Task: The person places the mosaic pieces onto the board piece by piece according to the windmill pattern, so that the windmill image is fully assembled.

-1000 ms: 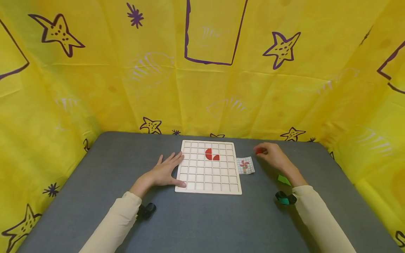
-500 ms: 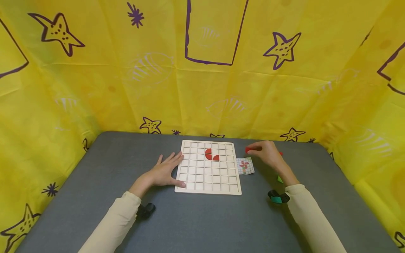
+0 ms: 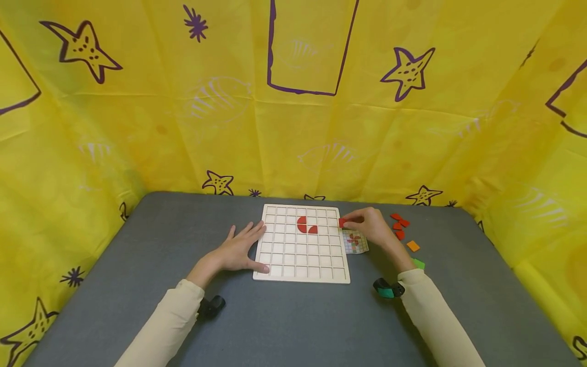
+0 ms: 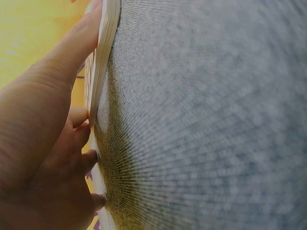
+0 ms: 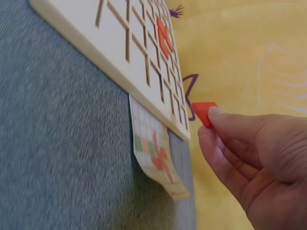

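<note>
A light wooden grid board (image 3: 293, 260) lies on the grey table. Near its upper middle sit several red quarter-circle tiles (image 3: 301, 227) in the cells. My left hand (image 3: 236, 250) rests at the board's left edge, fingers spread and thumb on the near corner; the left wrist view shows the thumb over the rim (image 4: 106, 52). Between thumb and fingertips, my right hand (image 3: 370, 227) pinches a red tile (image 5: 204, 111) just at the board's right edge. Below that hand, a paper pattern card (image 3: 355, 243) with a red, orange and green figure sticks out from under the board.
Right of the right forearm lie several loose red tiles (image 3: 399, 224), an orange square tile (image 3: 413, 246) and a green piece (image 3: 419, 263) partly hidden by the sleeve. A yellow patterned cloth (image 3: 293, 127) hangs around the table's back and sides.
My right hand has moved left with the red tile, from beyond the card to the board's right edge, uncovering the loose red and orange tiles. The left hand has stayed put.
</note>
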Demonstrator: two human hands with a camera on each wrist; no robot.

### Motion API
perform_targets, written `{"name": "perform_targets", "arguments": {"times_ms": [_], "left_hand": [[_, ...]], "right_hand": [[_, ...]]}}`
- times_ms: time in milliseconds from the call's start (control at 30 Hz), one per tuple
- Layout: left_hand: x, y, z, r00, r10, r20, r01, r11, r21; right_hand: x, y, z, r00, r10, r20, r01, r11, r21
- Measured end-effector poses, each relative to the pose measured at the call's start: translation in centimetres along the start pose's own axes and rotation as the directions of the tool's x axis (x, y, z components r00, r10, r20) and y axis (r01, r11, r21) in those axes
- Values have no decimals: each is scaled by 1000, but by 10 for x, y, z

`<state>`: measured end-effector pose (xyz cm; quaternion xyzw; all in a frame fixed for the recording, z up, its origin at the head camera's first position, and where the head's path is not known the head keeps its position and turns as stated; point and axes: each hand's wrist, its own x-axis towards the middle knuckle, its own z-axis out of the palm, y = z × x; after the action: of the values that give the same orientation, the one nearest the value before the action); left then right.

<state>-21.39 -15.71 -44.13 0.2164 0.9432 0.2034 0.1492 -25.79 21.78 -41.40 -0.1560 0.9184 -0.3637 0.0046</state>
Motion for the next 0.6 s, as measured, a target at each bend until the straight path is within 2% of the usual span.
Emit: {"name": "perform_targets", "arguments": {"times_ms": [133, 400, 600], "left_hand": [[0, 1, 1, 1000, 2, 0, -2, 1000, 1], [1, 0, 2, 1000, 5, -8, -5, 1000, 3], [1, 0, 2, 1000, 2, -12, -2, 1000, 2]], "right_hand": [[3, -2, 4, 1000, 2, -3, -2, 1000, 10], [8, -12, 17, 996, 69, -56, -67, 997, 33], [12, -18, 28, 994, 107, -34, -106, 994, 22]]}}
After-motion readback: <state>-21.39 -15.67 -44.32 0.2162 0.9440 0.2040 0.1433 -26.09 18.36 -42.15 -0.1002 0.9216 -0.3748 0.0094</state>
